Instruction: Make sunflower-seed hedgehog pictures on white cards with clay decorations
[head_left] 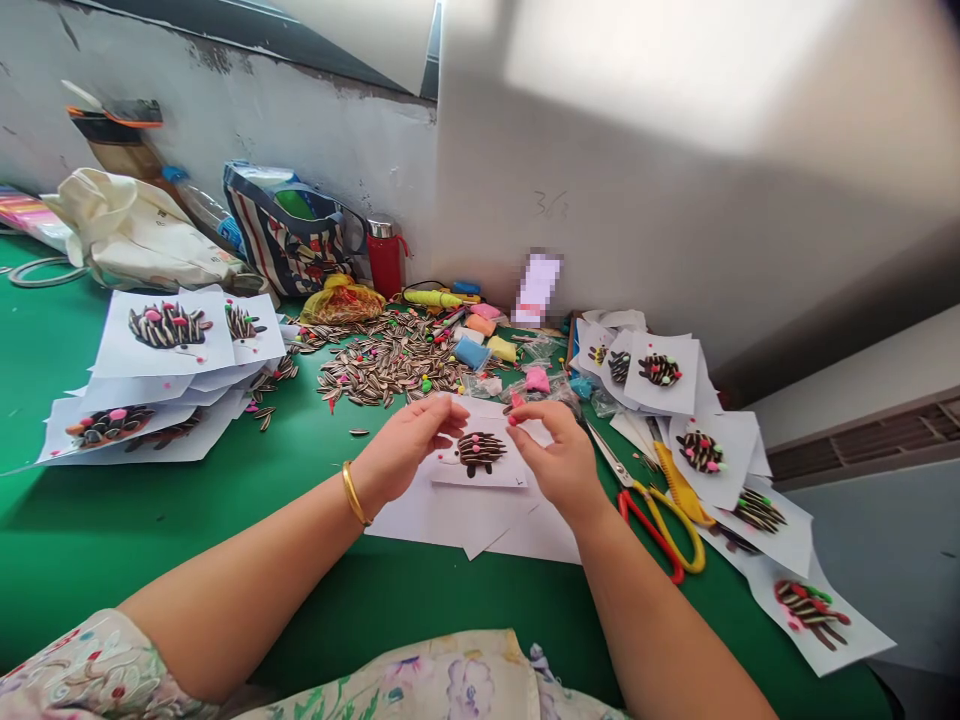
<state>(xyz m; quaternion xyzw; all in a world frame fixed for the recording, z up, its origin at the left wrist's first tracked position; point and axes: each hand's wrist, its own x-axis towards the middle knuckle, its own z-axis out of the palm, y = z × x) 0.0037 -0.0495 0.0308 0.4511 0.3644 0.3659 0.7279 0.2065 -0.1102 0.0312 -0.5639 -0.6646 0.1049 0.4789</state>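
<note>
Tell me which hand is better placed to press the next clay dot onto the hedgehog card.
Probably the right hand: its fingertips pinch a pink clay bit just above the hedgehog card. The left hand sits at the card's left edge.

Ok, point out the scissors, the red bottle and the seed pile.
scissors (pixel 660 515): head view, on the yellow handle loop.
red bottle (pixel 386 262): head view, on its body.
seed pile (pixel 382 365): head view, on its middle.

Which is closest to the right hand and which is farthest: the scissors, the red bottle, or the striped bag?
From the right hand:
1. Scissors, just to its right on the green table.
2. Red bottle, farther back against the wall, to the left.
3. Striped bag, farthest, left of the bottle.
</note>
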